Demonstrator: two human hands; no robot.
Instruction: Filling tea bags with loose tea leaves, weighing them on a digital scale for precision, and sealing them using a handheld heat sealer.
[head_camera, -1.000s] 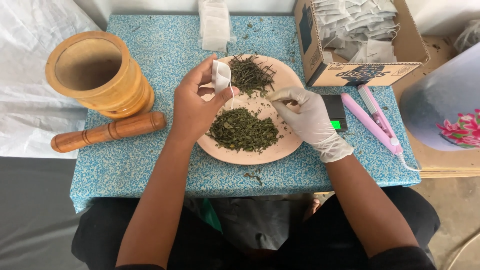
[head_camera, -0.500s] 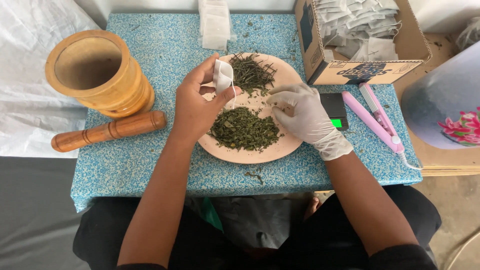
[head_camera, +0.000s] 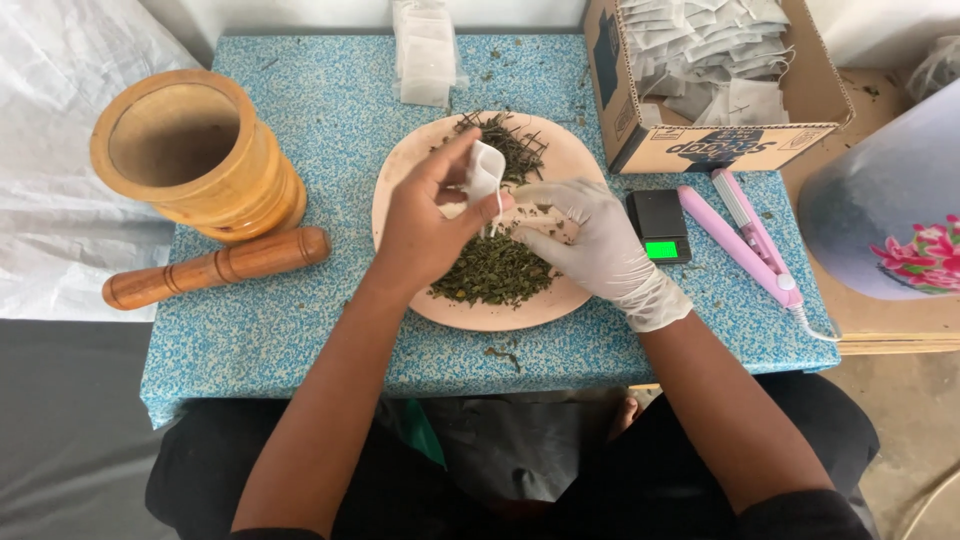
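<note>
Table: a small table (head_camera: 300, 340) covered in blue speckled cloth, with everything below resting on it or beside it.
Vase: a large pale rounded vessel with pink flowers painted on it (head_camera: 890, 215), at the right edge, off the table.
Box: an open brown cardboard box (head_camera: 720, 145) at the far right corner, filled with flat white paper sachets (head_camera: 700, 60).
Mortar: a round yellow wooden mortar (head_camera: 195, 150), upright at the left end, its mouth open to the camera.
Plate: a round pale pink plate (head_camera: 400, 190) at the middle, carrying two heaps of dried dark green leaves (head_camera: 490, 275), one at the far side and one at the near side.
Pestle: a brown turned wooden pestle (head_camera: 215, 268) lying flat just in front of the mortar.
Left hand: the bare left hand (head_camera: 425, 235) is over the plate, thumb and fingers pinched on a small white paper sachet (head_camera: 485, 175) held upright above the leaves.
Right hand: the right hand in a white glove (head_camera: 590, 245) is just beside the sachet, fingers curled narrow towards its lower edge; whether it holds leaves I cannot tell.
Sealer: a pink clamp-shaped heat sealer (head_camera: 745, 235) lying right of the plate.
Stack: a small stack of empty white sachets (head_camera: 425, 50) at the far edge.
Scale: a small black pocket scale with a lit green screen (head_camera: 658, 225) between plate and sealer.
</note>
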